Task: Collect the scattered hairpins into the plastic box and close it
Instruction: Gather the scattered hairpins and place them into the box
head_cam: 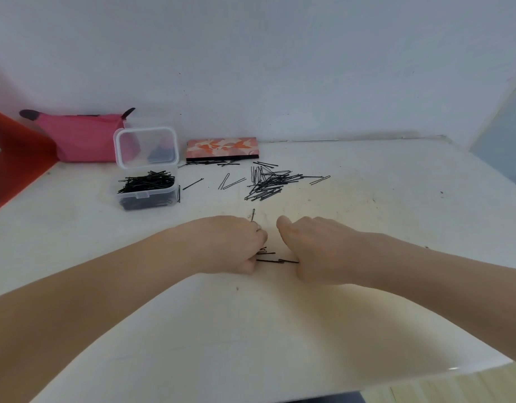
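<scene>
A clear plastic box [147, 196] stands at the left with its lid [146, 148] raised, heaped with black hairpins. A dense pile of black hairpins [270, 181] lies on the white table beyond my hands, with loose pins [232, 181] between it and the box. My left hand [236, 242] is curled over a few hairpins; one pin [253, 215] sticks up past its knuckles. My right hand [312, 245] rests curled beside it, touching hairpins [275, 260] that lie between both hands.
A pink pouch [82, 135] and a red object [15, 146] sit at the back left against the wall. A flat orange-patterned case [222, 148] lies behind the pins with several hairpins along its front. The table's near edge [396, 379] runs at the lower right.
</scene>
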The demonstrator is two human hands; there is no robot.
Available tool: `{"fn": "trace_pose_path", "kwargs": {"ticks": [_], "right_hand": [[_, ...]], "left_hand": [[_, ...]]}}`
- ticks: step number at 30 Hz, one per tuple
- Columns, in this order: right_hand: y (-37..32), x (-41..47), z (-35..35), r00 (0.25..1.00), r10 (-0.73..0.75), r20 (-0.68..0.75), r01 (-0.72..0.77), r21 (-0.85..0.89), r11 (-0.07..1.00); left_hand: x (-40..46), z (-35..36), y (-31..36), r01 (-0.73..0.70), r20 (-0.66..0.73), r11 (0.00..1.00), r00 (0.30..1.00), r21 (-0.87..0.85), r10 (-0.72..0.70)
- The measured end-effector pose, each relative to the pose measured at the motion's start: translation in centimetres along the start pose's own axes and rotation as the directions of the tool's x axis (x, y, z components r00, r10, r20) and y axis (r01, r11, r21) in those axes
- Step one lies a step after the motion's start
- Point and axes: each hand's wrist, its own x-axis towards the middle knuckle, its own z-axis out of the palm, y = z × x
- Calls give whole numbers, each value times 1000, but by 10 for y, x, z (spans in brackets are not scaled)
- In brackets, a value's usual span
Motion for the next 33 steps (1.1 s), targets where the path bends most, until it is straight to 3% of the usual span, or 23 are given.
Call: {"fn": "trace_pose_path", "kwargs": {"ticks": [9, 15, 17, 20, 25, 30, 33], "right_hand": [[0, -3, 0, 1000, 11, 17, -11, 15, 1000], [19, 3, -19, 992, 87, 92, -114, 356, 927], [25, 12, -22, 986, 69, 154, -151, 620, 770], [31, 23, -20, 951, -42, 307, -271, 890, 367], [23, 49, -10, 940, -111, 323, -303, 939, 166], [-1, 86, -42, 979, -63, 192, -182, 974, 131], [-22, 110, -71, 996, -7, 91, -87, 963, 255]], "left_hand": [[-19, 0, -19, 64, -115, 962, 989, -267, -98], [-36, 4, -40, 147, -136, 931, 970, -334, -202], [-44, 7, -51, 184, -139, 919, 960, -349, -244], [-58, 15, -65, 240, -135, 910, 944, -338, -300], [-84, 30, -90, 306, -111, 860, 918, -408, -380], [-105, 25, -129, 382, -191, 879, 876, -286, -443], [-112, 21, -159, 429, -281, 891, 845, -150, -454]]}}
